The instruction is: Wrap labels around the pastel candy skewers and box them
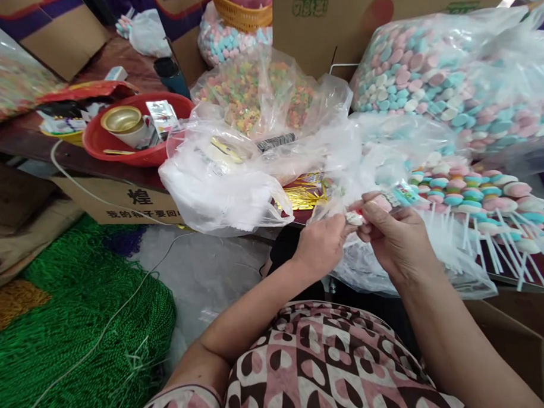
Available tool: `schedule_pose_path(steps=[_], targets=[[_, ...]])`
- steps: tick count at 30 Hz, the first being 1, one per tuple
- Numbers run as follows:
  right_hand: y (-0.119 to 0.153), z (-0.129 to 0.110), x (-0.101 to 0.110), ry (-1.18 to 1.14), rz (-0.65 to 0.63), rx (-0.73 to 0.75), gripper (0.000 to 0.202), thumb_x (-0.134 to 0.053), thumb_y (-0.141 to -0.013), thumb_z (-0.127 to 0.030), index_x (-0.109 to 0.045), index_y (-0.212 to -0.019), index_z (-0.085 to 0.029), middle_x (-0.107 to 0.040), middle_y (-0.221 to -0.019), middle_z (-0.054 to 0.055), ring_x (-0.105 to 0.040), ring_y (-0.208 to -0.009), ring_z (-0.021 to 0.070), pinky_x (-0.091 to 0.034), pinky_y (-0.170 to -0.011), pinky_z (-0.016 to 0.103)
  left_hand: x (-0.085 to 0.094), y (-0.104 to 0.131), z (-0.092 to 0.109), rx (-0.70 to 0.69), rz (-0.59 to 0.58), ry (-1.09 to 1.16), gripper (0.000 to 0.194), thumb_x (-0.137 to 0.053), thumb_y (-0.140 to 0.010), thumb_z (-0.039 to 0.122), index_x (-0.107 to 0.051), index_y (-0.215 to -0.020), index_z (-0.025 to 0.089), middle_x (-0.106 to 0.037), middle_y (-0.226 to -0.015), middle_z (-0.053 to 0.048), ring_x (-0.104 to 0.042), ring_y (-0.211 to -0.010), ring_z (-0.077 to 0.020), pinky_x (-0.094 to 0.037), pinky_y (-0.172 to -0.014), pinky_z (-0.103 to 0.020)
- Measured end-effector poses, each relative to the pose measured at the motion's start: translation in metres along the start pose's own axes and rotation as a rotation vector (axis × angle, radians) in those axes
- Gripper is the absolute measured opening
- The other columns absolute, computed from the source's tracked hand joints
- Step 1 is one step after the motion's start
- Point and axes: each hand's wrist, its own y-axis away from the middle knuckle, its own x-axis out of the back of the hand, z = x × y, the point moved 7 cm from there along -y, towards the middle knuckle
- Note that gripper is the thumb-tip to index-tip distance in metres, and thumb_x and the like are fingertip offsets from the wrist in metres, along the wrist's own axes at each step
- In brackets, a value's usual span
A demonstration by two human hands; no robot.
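Observation:
In front of my chest both hands meet, their fingers pinched together. My left hand [320,244] is closed on the near end of a wrapped marshmallow candy [379,202], where a small white and reddish bit shows. My right hand [400,238] grips the same candy from the other side, thumb on top. Its clear wrapper carries a teal printed label [405,193]; the fingers hide part of it. Just beyond my left hand lie gold twist ties [301,197]. To the right are marshmallow skewers [472,200] in rows, white sticks pointing toward me.
Behind stand bags of loose pastel marshmallows [428,73] and ring-shaped gummies [254,94]. A white plastic bag [222,197] droops over the table edge. Left of it sits a red basin [136,155] holding a mug. Green cord [101,305] is heaped low on the left.

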Motion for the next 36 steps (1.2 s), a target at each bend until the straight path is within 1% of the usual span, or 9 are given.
schedule_pose_path(steps=[3, 5, 7, 10, 13, 16, 22, 31, 36], targets=[[-0.017, -0.003, -0.024, 0.216, -0.175, 0.105, 0.028, -0.074, -0.076, -0.039, -0.072, -0.1, -0.024, -0.073, -0.092, 0.003, -0.063, -0.067, 0.0165, -0.049, -0.054, 0.029, 0.027, -0.01, -0.016, 0.099, 0.079, 0.188, 0.028, -0.056, -0.091, 0.044, -0.054, -0.075, 0.021, -0.048, -0.061, 0.002, -0.047, -0.059, -0.0134, -0.039, -0.062, -0.025], [-0.032, -0.005, -0.037, 0.555, -0.221, 0.274, 0.025, -0.065, -0.085, -0.034, -0.072, -0.107, -0.025, -0.074, -0.103, 0.005, -0.067, -0.087, 0.0221, -0.053, -0.071, 0.035, 0.043, -0.019, -0.026, 0.158, 0.132, 0.437, 0.036, -0.056, -0.089, 0.054, -0.054, -0.075, 0.021, -0.04, -0.053, 0.006, -0.039, -0.046, -0.0092, -0.038, -0.054, -0.024], [-0.046, 0.002, -0.051, 1.013, -0.249, 0.416, 0.023, -0.055, -0.09, -0.026, -0.074, -0.103, -0.023, -0.074, -0.106, 0.007, -0.065, -0.099, 0.0254, -0.05, -0.086, 0.038, 0.053, -0.026, -0.034, 0.198, 0.165, 0.654, 0.04, -0.062, -0.083, 0.059, -0.054, -0.075, 0.021, -0.033, -0.047, 0.009, -0.032, -0.038, -0.0065, -0.037, -0.048, -0.023], [-0.065, 0.026, -0.063, 1.551, -0.315, 0.45, 0.029, -0.048, -0.093, -0.021, -0.075, -0.104, -0.018, -0.073, -0.109, 0.013, -0.063, -0.104, 0.0281, -0.047, -0.088, 0.037, 0.061, -0.03, -0.039, 0.229, 0.194, 0.824, 0.042, -0.072, -0.074, 0.058, -0.055, -0.074, 0.02, -0.032, -0.044, 0.011, -0.031, -0.035, -0.005, -0.037, -0.043, -0.023], [-0.075, 0.042, -0.063, 1.744, -0.36, 0.394, 0.032, -0.047, -0.092, -0.02, -0.075, -0.107, -0.018, -0.071, -0.111, 0.014, -0.064, -0.101, 0.0282, -0.047, -0.081, 0.035, 0.07, -0.03, -0.038, 0.193, 0.233, 0.882, 0.047, -0.077, -0.065, 0.061, -0.057, -0.073, 0.019, -0.038, -0.046, 0.01, -0.032, -0.035, -0.0043, -0.038, -0.042, -0.024], [-0.079, 0.045, -0.06, 1.74, -0.356, 0.355, 0.031, -0.047, -0.091, -0.023, -0.077, -0.098, -0.017, -0.072, -0.107, 0.014, -0.065, -0.095, 0.027, -0.046, -0.075, 0.033, 0.073, -0.029, -0.037, 0.171, 0.237, 0.904, 0.05, -0.08, -0.057, 0.061, -0.057, -0.073, 0.02, -0.042, -0.049, 0.009, -0.034, -0.037, -0.0041, -0.039, -0.042, -0.024], [-0.089, 0.042, -0.049, 1.617, -0.351, 0.328, 0.031, -0.048, -0.091, -0.027, -0.078, -0.085, -0.022, -0.076, -0.087, 0.006, -0.066, -0.078, 0.0199, -0.043, -0.065, 0.027, 0.07, -0.028, -0.046, 0.217, 0.252, 0.893, 0.036, -0.076, -0.068, 0.051, -0.057, -0.075, 0.021, -0.04, -0.048, 0.009, -0.033, -0.039, -0.005, -0.039, -0.044, -0.024], [-0.092, 0.038, -0.035, 1.348, -0.221, 0.31, 0.029, -0.05, -0.088, -0.025, -0.079, -0.088, -0.021, -0.077, -0.081, 0.002, -0.066, -0.072, 0.0189, -0.046, -0.065, 0.028, 0.063, -0.027, -0.056, 0.224, 0.245, 0.891, 0.044, -0.078, -0.064, 0.057, -0.056, -0.077, 0.021, -0.042, -0.052, 0.009, -0.032, -0.038, -0.0043, -0.04, -0.043, -0.024], [-0.094, 0.034, -0.021, 1.059, -0.089, 0.189, 0.024, -0.053, -0.085, -0.024, -0.074, -0.094, -0.018, -0.075, -0.076, 0.004, -0.066, -0.071, 0.0191, -0.048, -0.069, 0.03, 0.056, -0.03, -0.06, 0.259, 0.217, 0.843, 0.042, -0.074, -0.072, 0.057, -0.057, -0.077, 0.019, -0.036, -0.047, 0.011, -0.031, -0.036, -0.0035, -0.038, -0.043, -0.022]])
